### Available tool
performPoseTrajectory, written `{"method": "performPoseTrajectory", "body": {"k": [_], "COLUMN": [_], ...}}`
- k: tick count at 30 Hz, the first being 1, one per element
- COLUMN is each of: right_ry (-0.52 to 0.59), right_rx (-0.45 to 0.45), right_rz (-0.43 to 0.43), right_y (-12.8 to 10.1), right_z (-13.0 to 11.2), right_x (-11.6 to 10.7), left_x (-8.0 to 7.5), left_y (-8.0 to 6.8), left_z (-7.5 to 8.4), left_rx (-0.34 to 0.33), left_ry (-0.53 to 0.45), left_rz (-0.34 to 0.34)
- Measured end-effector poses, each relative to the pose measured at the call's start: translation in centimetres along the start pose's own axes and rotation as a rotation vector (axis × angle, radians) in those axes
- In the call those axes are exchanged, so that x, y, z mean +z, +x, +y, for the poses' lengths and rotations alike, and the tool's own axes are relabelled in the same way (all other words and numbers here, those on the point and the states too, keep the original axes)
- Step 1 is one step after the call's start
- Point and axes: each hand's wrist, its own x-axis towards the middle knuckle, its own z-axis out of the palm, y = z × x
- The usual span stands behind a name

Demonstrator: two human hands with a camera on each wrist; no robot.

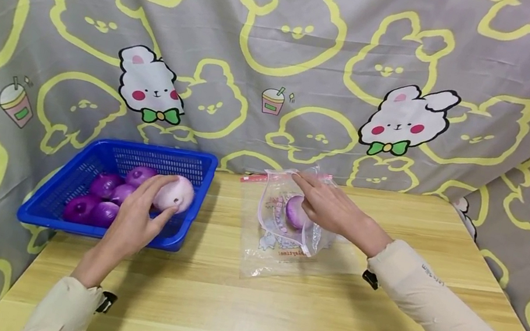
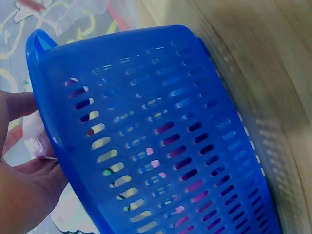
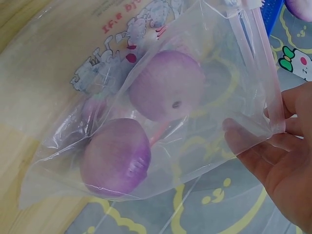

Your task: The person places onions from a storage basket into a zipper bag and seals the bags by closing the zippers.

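A blue plastic basket (image 1: 200,169) at the table's left holds several purple onions (image 1: 104,184). My left hand (image 1: 159,198) reaches into it and grips a pale pink onion (image 1: 180,192); in the left wrist view this onion (image 2: 36,139) shows beyond the basket wall (image 2: 161,136). A clear zip bag (image 1: 276,250) lies mid-table with its mouth lifted. My right hand (image 1: 315,198) holds the bag's rim, fingers (image 3: 273,146) curled under the zip strip. Inside the bag (image 3: 63,97) are two purple onions (image 3: 165,92) (image 3: 116,158).
The wooden table (image 1: 269,320) is backed by a grey curtain (image 1: 286,45) with yellow bear outlines, which also hangs along the right side. The basket sits close to the table's left edge. Bare wood lies in front of both hands.
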Motion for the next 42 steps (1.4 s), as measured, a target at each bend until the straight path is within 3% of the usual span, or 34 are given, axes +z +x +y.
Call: {"method": "performPoseTrajectory", "body": {"k": [5,12,22,28,37,42], "right_ry": [0.004,0.007,0.015,0.022,0.098,0.111], "right_rx": [0.004,-0.002,-0.010,-0.004,0.048,0.068], "right_rz": [-0.004,0.002,0.014,0.012,-0.024,-0.015], "right_y": [0.0,-0.1,-0.2,-0.2,-0.2,-0.2], "right_z": [0.0,0.0,0.1,0.0,0.4,0.6], "right_x": [-0.1,0.0,0.1,0.0,-0.6,-1.0], "left_x": [-0.1,0.0,-0.3,-0.4,0.5,1.8], "left_y": [0.2,0.1,0.5,0.8,1.3,1.7], "left_z": [1.0,1.9,3.1,4.4,6.2,7.0], "left_rx": [0.044,0.046,0.100,0.117,0.157,0.163], "left_ry": [0.030,0.044,0.046,0.030,0.011,-0.027], "left_rz": [-0.008,-0.004,0.071,0.075,0.067,0.060]}}
